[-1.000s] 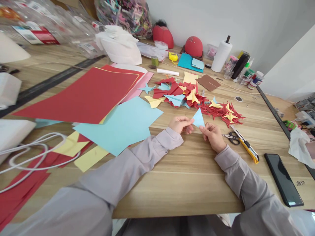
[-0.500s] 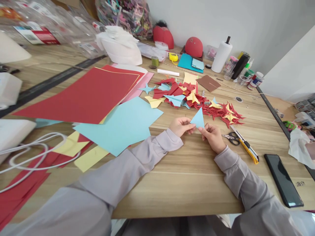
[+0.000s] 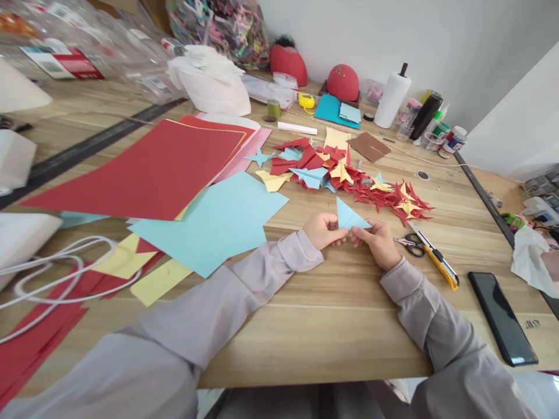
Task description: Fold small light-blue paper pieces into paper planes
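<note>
A small light-blue paper triangle (image 3: 349,215), folded, is held just above the wooden table between both hands. My left hand (image 3: 324,231) pinches its left lower corner between thumb and fingers. On the right side, my right hand (image 3: 379,241) grips the lower edge, its thumb lying on the paper. Beyond the hands lies a heap of folded red, yellow and blue paper pieces (image 3: 314,163), some shaped like planes and stars. Black scissors (image 3: 413,244) and a yellow utility knife (image 3: 440,265) rest to the right of my right hand.
Large red sheets (image 3: 144,169) and a blue sheet (image 3: 218,218) cover the left. A white cable (image 3: 65,297) coils at the near left. At right lies a black phone (image 3: 502,317). Bottles and jars (image 3: 437,125) stand by the wall, near a brown paper square (image 3: 369,146).
The blue paper triangle has been turned in my fingers; its peak now points up at the left and another corner reaches right. Both hands stay nearly in place.
</note>
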Demonstrator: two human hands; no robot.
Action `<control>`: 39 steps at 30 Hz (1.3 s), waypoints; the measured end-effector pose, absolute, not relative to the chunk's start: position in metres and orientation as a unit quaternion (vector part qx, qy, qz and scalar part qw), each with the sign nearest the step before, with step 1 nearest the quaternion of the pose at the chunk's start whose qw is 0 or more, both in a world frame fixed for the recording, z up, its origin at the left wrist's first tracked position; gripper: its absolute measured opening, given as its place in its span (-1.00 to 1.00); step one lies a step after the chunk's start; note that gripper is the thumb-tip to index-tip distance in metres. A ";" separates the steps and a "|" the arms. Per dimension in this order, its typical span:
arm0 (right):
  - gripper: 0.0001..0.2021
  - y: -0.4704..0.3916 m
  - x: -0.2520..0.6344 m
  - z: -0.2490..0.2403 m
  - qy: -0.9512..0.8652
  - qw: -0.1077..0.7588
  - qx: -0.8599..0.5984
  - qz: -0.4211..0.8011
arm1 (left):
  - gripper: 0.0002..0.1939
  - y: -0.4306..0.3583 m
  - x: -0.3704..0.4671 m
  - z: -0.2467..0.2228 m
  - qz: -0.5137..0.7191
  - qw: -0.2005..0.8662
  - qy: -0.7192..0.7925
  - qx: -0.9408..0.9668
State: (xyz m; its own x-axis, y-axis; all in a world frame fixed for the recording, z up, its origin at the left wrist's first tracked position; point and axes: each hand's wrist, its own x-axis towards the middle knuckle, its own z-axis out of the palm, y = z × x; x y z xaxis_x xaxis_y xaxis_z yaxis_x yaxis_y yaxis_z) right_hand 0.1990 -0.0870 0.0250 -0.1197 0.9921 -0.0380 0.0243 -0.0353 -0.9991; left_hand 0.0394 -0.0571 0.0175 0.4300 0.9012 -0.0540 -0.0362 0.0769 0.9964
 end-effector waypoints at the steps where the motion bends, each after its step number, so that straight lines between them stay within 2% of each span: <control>1: -0.76 -0.087 0.199 0.025 -0.520 0.460 -0.484 0.533 | -0.86 -0.057 0.039 0.018 0.369 0.630 0.381 0.568; 5: -0.73 -0.086 0.198 0.025 -0.507 0.474 -0.488 0.529 | -0.92 -0.057 0.039 0.019 0.355 0.640 0.371 0.572; 13: -0.72 -0.086 0.198 0.022 -0.544 0.432 -0.473 0.542 | -0.93 -0.060 0.040 0.015 0.338 0.617 0.359 0.614; 39: -0.75 -0.086 0.199 0.019 -0.508 0.485 -0.479 0.526 | -0.89 -0.063 0.043 0.024 0.359 0.624 0.393 0.572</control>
